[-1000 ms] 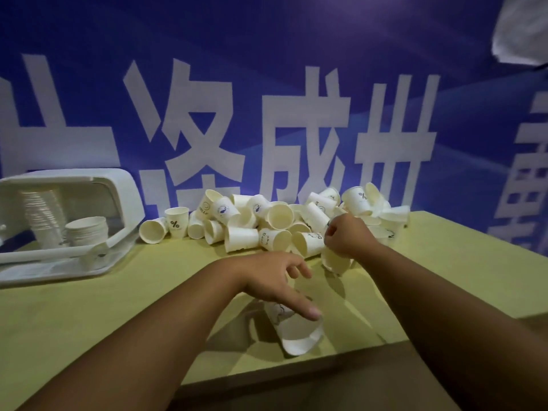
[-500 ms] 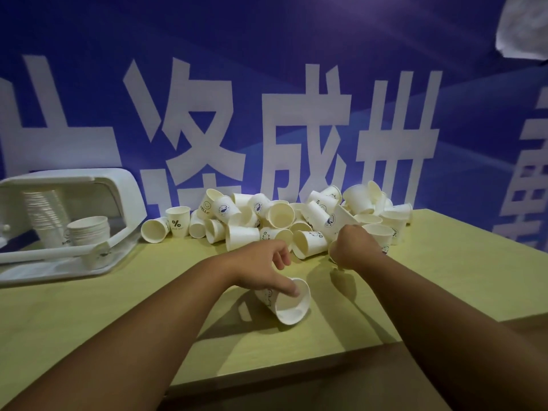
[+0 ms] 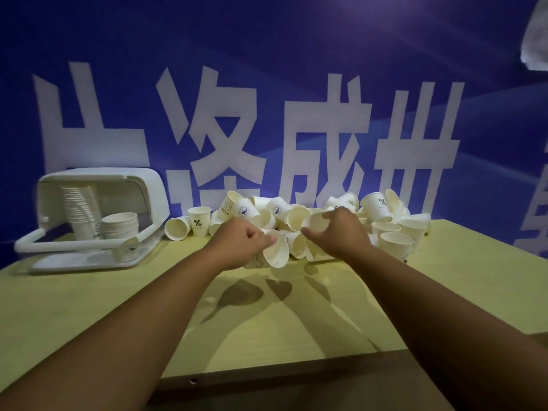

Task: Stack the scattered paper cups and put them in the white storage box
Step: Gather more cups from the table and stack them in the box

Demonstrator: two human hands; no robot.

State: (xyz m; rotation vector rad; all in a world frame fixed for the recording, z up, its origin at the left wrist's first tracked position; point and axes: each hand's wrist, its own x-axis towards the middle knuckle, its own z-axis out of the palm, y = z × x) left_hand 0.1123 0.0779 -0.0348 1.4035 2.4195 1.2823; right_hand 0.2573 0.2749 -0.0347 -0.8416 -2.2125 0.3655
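Head view: since the earlier frame the left hand (image 3: 240,241) has raised its cup (image 3: 277,250) off the bench (image 3: 267,336), fingers (image 3: 258,237) curled round it, axis 10-to-4 o'clock, mouth toward 4, while the right hand (image 3: 339,234) grips a second cup (image 3: 315,222) before the pile (image 3: 385,221), at 3 o'clock from the white storage box (image 3: 142,185).
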